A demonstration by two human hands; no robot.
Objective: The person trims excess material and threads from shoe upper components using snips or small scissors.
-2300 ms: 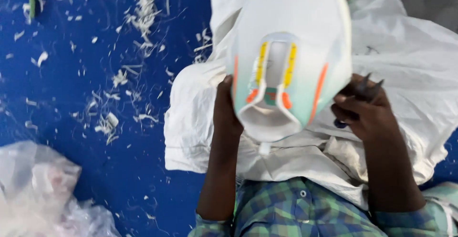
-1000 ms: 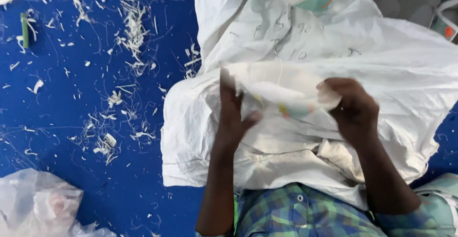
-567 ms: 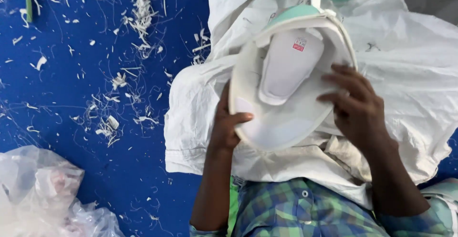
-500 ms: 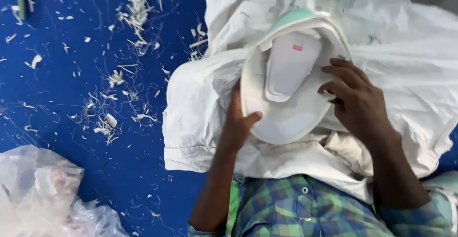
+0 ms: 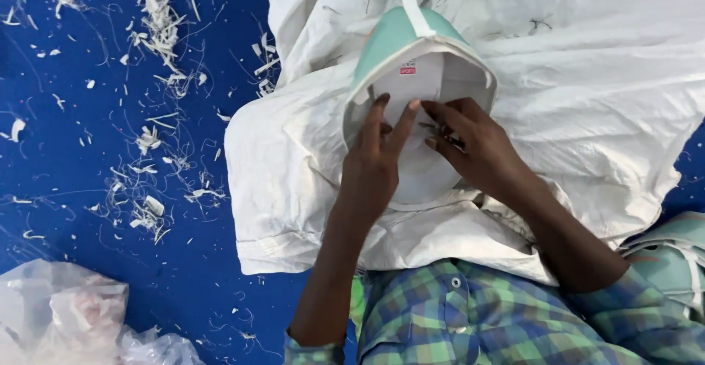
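White shoe upper point(image 5: 422, 93) with mint-green trim, opening turned up toward the camera, lying on a white woven sack point(image 5: 587, 100) spread over the lap, directly under both hands. Compared with half a second ago: turned slightly so the green heel part points away from the body, pull tab straight up at the far end, and both hands shifted from gripping the rim to reaching into the opening. Left hand point(image 5: 374, 163) coming in from the near side, palm down, fingers extended and pressing on the white insole inside the upper, index tip near the green edge; not clenched, resting flat on the lining. Right hand point(image 5: 474, 148) angled in from the right, fingers curled toward the left hand's fingertips, pinching something small and dark at the insole; exactly what, too small to tell. Fingertips of the two hands almost touching above the middle of the insole. Beyond the left hand, blue floor point(image 5: 88, 233) strewn with white trimmings point(image 5: 158, 12). Near the left elbow, crumpled clear plastic bags point(image 5: 81, 317). Beneath the forearms, plaid green-blue shirt point(image 5: 470, 313).
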